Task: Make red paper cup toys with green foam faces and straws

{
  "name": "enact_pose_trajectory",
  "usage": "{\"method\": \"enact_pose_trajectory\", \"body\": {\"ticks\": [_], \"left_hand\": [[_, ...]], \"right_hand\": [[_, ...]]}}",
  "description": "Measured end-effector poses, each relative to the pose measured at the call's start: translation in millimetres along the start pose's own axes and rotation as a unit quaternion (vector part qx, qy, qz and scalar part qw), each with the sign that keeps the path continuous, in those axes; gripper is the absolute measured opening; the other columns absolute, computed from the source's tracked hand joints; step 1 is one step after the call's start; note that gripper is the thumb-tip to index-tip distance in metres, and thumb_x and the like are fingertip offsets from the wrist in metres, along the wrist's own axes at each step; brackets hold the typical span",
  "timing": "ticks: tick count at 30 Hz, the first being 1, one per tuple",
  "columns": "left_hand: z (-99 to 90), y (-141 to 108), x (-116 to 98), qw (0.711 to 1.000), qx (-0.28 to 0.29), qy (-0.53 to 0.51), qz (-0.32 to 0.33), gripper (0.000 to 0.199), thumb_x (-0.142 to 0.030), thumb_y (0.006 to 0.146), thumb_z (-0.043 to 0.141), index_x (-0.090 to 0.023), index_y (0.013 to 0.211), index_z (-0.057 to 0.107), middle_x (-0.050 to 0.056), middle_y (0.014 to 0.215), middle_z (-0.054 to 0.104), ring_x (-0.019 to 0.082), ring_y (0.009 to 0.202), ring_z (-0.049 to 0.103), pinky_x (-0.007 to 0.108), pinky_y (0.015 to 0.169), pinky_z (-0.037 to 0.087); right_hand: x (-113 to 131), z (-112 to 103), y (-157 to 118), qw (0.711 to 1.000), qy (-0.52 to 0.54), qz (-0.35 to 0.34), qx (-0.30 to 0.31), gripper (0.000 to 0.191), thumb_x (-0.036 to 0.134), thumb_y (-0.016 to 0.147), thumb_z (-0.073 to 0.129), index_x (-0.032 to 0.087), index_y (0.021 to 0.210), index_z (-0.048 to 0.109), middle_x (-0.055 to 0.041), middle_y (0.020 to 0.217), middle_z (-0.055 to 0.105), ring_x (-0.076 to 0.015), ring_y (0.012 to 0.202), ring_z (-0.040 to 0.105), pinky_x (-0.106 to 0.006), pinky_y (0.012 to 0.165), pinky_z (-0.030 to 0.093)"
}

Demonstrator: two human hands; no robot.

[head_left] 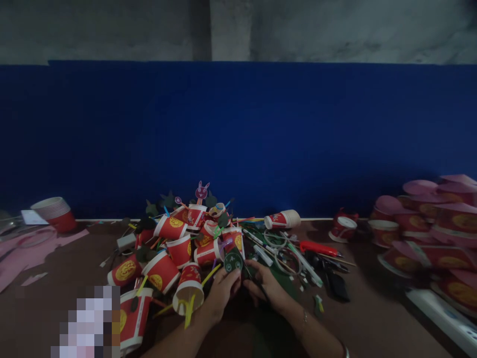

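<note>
My left hand pinches a dark green paper cutout with a face drawn on it in light lines. My right hand is closed around a pair of dark scissors, whose blades lie right by the cutout's edge. Close to my left hand is a heap of red and white paper cups, several with coloured straws or strips. One cup lies with its mouth towards me, a yellow strip hanging out. A pink rabbit-face cutout stands up at the top of the heap.
Markers, rolls of tape and a red-handled tool lie beyond my right hand. Cups with pink paper are piled at the right, near a white power strip. Stacked cups and pink paper sit at the left.
</note>
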State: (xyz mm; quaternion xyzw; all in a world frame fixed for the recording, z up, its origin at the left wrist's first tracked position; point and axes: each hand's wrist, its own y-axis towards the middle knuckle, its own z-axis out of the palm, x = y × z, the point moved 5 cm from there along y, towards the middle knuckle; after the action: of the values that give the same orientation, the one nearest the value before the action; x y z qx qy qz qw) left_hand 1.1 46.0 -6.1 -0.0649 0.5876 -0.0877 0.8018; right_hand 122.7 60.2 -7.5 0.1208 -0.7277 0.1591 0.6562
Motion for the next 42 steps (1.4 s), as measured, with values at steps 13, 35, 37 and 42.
{"method": "enact_pose_trajectory", "body": {"ticks": [13,35,37,42], "left_hand": [[-3.3,4.3,-1.7,0.999,-0.015,0.008,0.05,0.049,-0.061,0.061,0.066,-0.018,0.053,0.044,-0.007,0.044,0.038,0.006,0.043,0.029,0.021,0.043,0.019],[-4.8,3.6,-2.8,0.997,-0.053,-0.025,0.053,0.048,-0.06,0.057,0.07,-0.018,0.054,0.046,-0.007,0.047,0.041,0.007,0.045,0.032,0.021,0.044,0.024],[-4.4,4.4,-1.6,0.997,-0.059,-0.039,0.044,0.048,-0.06,0.054,0.071,-0.018,0.058,0.049,-0.007,0.05,0.043,0.007,0.046,0.034,0.02,0.045,0.026],[-2.0,3.8,-2.4,0.998,-0.037,-0.025,0.041,0.048,-0.06,0.054,0.072,-0.017,0.061,0.052,-0.008,0.048,0.042,0.006,0.046,0.034,0.019,0.045,0.027]], "right_hand": [[1.3,1.7,-0.4,1.0,0.014,0.006,0.0,0.057,0.045,0.065,0.069,0.016,0.11,0.048,0.0113,0.043,0.047,-0.0068,0.034,0.044,-0.016,0.035,0.035],[2.2,-1.3,-0.9,1.0,-0.001,0.014,-0.012,0.057,0.046,0.067,0.068,0.014,0.111,0.05,0.0111,0.043,0.048,-0.006,0.032,0.042,-0.016,0.034,0.035],[3.5,-1.0,-1.9,1.0,0.005,0.011,-0.009,0.057,0.044,0.067,0.069,0.015,0.111,0.05,0.0112,0.044,0.048,-0.0061,0.032,0.043,-0.016,0.033,0.034],[4.3,0.5,-1.2,1.0,0.011,0.002,0.021,0.063,0.043,0.067,0.069,0.014,0.117,0.045,0.0106,0.043,0.05,-0.0069,0.033,0.045,-0.015,0.034,0.032]]}}
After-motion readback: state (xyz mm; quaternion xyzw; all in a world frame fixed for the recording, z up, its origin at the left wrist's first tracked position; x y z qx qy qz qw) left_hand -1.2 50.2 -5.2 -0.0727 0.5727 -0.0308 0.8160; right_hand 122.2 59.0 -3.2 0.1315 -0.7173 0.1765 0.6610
